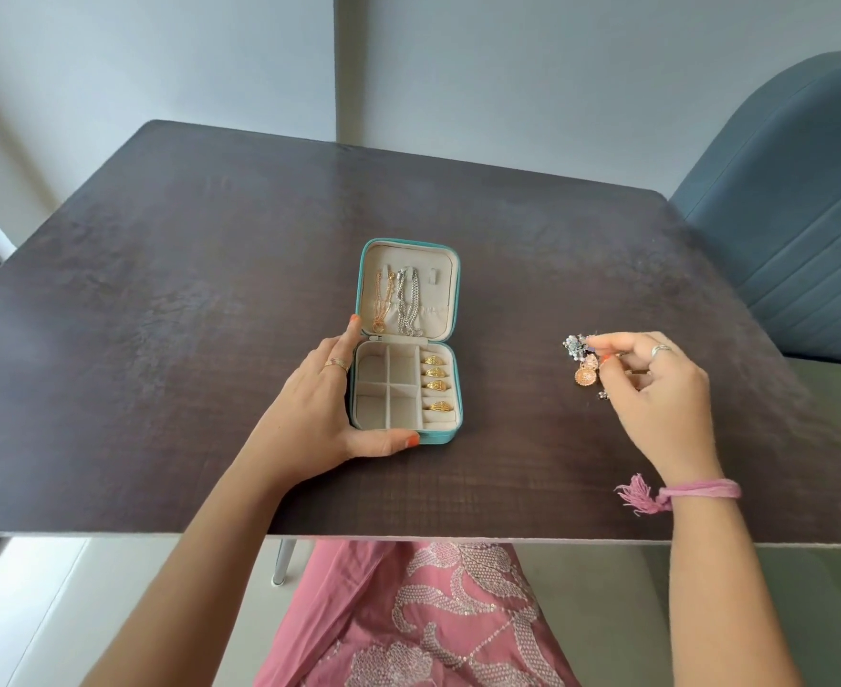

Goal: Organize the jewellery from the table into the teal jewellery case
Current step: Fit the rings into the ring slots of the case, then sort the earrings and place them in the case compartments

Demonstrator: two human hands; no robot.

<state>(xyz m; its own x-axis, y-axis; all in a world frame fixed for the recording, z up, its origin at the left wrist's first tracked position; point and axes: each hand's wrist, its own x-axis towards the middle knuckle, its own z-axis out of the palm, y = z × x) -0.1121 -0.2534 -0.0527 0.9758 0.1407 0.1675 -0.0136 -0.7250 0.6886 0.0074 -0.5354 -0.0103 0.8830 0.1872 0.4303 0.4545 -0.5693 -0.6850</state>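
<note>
— Earrings (582,361) are the worry, aren't they? The right hand (656,384) is down on that small cluster at the right of the table (160,290), well apart from the case (408,339).

— Yes. Its grip is nearly closed: fingertips pinch a silvery, beaded piece (574,345), with a round rose-gold piece (585,375) just below. Whether the pinch holds one piece or two is hard to tell.

— So what might slip?

— Probably a tangle. If hooks or beads catch one another, a second piece could ride up and drop on the way across. A tiny dark stud (602,394) beside the hand could also be brushed toward the near edge.

— And the case itself?

— It lies open in the middle of the table. The left hand (334,404) rests against its left side, thumb along the front edge and fingers fairly straight, steadying rather than clasping. Two chains (398,302) hang in the lid, four gold rings (436,384) sit in the right-hand slots, and the four square compartments look empty. A nudge from that hand might slide the light case.

— The table?

— Dark, wood-grained, matte and flat; small pieces would show well but could skid.

— The room?

— Pale walls, a blue-grey padded chair (795,230) at the right, and light flooring below.
</note>
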